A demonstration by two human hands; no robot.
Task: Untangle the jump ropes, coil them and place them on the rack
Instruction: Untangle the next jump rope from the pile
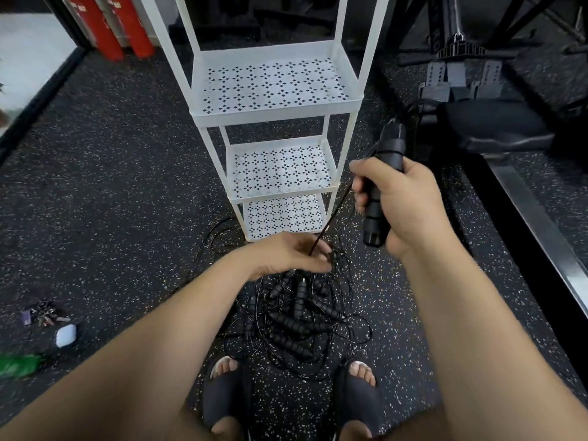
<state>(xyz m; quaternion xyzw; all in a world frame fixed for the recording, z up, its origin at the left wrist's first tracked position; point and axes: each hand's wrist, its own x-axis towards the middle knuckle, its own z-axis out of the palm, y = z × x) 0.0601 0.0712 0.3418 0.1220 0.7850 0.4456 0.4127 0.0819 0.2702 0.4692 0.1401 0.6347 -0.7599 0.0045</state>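
Black foam handle is gripped tight in your right hand, up to the right of the white rack with its three perforated shelves. Your left hand pinches one thin cord just above the tangled pile on the floor, near your two sandals. Can't count the handles in there.

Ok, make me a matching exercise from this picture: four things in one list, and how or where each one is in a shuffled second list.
1 right hand
2 left hand
3 tangled ropes
4 rack

A white, standing upright
B gripping a black handle
C heaped on the floor
D pinching a thin cord

Pairs: 1-B, 2-D, 3-C, 4-A
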